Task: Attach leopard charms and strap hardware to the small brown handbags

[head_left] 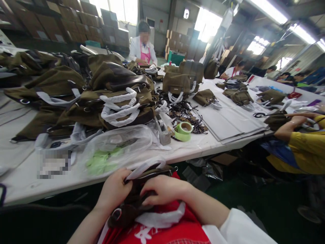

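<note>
A dark olive handbag (133,191) lies against my red apron, below the table's front edge. One of its handles, wrapped in white film (147,167), arches over the far side, and the other wrapped handle (162,217) hangs towards me. My left hand (116,189) is closed around the bag's left edge, near the base of the far handle. My right hand (162,189) is on the bag's opening with bent fingers and the thumb a little lower, gripping the dark material; its fingertips are partly hidden. A metal ring (116,214) shows at the bag's near left end.
Olive bags (114,91) are piled on the white table (203,145). Near its edge are a clear plastic bag (122,142) with green pieces, a tape dispenser (162,130) and green tape rolls (184,130). Co-workers stand across the table and at right, one in yellow sleeves (307,145).
</note>
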Tool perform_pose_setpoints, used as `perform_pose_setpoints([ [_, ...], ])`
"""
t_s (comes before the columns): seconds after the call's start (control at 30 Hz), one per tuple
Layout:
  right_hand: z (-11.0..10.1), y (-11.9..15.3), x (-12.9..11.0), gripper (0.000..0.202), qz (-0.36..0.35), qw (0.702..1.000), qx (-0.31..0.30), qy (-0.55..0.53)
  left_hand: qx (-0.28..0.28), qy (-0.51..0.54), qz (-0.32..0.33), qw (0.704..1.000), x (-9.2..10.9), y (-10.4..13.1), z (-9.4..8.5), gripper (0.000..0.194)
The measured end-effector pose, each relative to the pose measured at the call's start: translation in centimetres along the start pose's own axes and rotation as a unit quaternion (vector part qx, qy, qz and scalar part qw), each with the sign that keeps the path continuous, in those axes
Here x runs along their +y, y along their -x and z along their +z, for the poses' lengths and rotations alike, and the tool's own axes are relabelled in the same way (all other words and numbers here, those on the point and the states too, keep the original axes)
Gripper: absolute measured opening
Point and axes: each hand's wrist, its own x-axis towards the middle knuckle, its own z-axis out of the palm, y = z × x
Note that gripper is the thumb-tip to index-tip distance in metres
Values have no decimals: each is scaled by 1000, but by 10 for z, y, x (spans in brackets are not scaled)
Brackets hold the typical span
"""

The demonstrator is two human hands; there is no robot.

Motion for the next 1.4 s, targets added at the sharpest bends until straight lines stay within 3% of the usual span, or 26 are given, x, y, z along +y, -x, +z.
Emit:
perform_pose_setpoints([
  [0.13, -33, 22, 1, 21, 7, 986, 118, -115, 13, -2, -17, 1000, -6, -2, 1, 21],
  [0.23, -33, 25, 7, 18, 45, 971, 173, -161, 16, -5, -18, 1000, -5, -3, 4, 22],
  [0.37, -18, 22, 8, 15, 54, 969, 151, -188, 23, -36, -23, 999, -6, -4, 4, 23],
  [0.5, -13, 25, 4, 13, 55, 974, 122, -181, 89, -107, -69, 988, -19, -2, -6, 21],
  [0.6, -13, 28, 2, 12, 54, 977, 110, -177, 120, -73, -85, 986, -35, 1, -15, 22],
  [0.77, -7, 26, -1, 10, 44, 977, 108, -176, 75, 25, -64, 995, -51, 9, -24, 26],
  [0.83, -9, 21, 0, 11, 39, 975, 150, -157, 30, 37, -35, 998, -49, 15, -24, 25],
  [0.97, -31, -11, 8, 20, 8, 945, 321, -60, -32, 37, -5, 999, -37, 33, -14, 22],
  [1.03, -46, -40, 14, 22, -29, 939, 343, 10, -21, 11, 3, 1000, -34, 40, -9, 21],
  [1.17, -60, -113, 22, 24, -21, 965, 228, 128, 7, -29, 3, 1000, -37, 46, -8, 19],
  [1.3, -48, -174, 20, 28, 35, 967, 106, 228, 25, 11, -23, 999, -37, 49, -15, 15],
  [1.4, -35, -200, 18, 28, 63, 959, 84, 262, 22, 33, -42, 998, -32, 53, -14, 14],
])
